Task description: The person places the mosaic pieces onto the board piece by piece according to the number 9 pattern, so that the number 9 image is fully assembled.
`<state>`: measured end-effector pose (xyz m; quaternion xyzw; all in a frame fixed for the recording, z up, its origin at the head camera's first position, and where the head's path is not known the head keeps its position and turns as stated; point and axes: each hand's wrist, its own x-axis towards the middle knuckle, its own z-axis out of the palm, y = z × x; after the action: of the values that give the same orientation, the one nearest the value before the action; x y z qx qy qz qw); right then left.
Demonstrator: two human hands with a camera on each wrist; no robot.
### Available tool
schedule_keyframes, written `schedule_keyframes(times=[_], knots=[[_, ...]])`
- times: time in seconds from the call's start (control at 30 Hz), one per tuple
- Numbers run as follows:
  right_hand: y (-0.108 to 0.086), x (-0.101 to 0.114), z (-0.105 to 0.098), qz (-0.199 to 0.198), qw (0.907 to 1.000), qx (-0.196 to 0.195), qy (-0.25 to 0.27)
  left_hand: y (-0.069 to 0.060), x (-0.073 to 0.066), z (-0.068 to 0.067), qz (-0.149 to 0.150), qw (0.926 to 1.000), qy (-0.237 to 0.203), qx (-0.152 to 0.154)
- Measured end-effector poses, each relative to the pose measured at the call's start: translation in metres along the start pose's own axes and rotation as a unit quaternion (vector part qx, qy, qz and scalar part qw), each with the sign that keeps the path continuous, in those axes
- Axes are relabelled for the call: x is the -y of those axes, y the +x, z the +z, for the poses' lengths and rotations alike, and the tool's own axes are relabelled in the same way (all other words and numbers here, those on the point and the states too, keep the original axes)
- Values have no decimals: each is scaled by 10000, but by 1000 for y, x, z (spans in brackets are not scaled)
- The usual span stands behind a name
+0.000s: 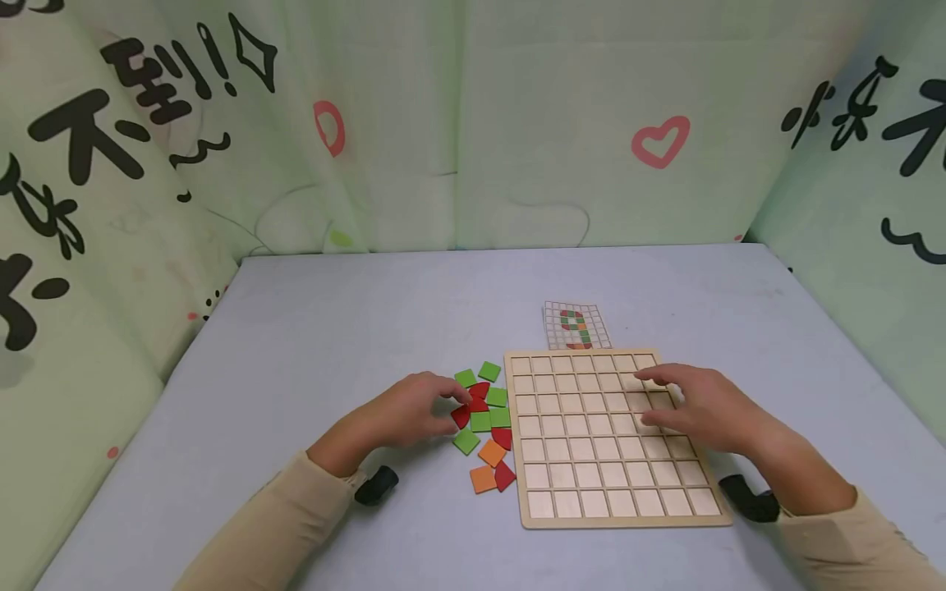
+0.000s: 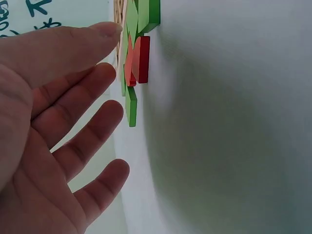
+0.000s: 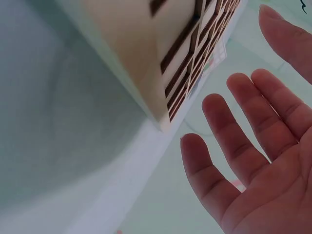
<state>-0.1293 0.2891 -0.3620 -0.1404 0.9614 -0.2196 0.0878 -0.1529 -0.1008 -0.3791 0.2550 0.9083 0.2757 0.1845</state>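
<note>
My left hand (image 1: 415, 412) hovers at the left side of a loose cluster of tiles, its fingers relaxed and apart with nothing held in the left wrist view. The cluster has green square tiles (image 1: 480, 421), red quarter-round tiles (image 1: 501, 438) and orange square tiles (image 1: 492, 452). My right hand (image 1: 702, 406) is over the right side of a wooden grid board (image 1: 626, 522), fingers spread and holding nothing. Whether its fingertips touch the board cannot be told. The board's cells hold no coloured tiles.
A printed pattern card (image 1: 578, 325) lies behind the board, showing a coloured figure on a grid. The white table (image 1: 355, 328) is bordered by printed curtains (image 1: 517, 123) at the back and sides. Dark wrist straps (image 1: 377, 486) are on both wrists.
</note>
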Motion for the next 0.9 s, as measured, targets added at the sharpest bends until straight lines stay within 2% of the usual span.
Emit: schedule_keyframes(times=[0.5, 0.8, 0.9], knots=[[-2, -11, 4, 43, 9999, 145, 13, 5, 2, 4, 289, 9993, 228, 63], [-2, -15, 5, -118, 9998, 108, -134, 8, 3, 6, 194, 9995, 216, 83], [-2, -15, 5, -47, 9998, 116, -139, 9, 2, 7, 115, 9996, 228, 84]])
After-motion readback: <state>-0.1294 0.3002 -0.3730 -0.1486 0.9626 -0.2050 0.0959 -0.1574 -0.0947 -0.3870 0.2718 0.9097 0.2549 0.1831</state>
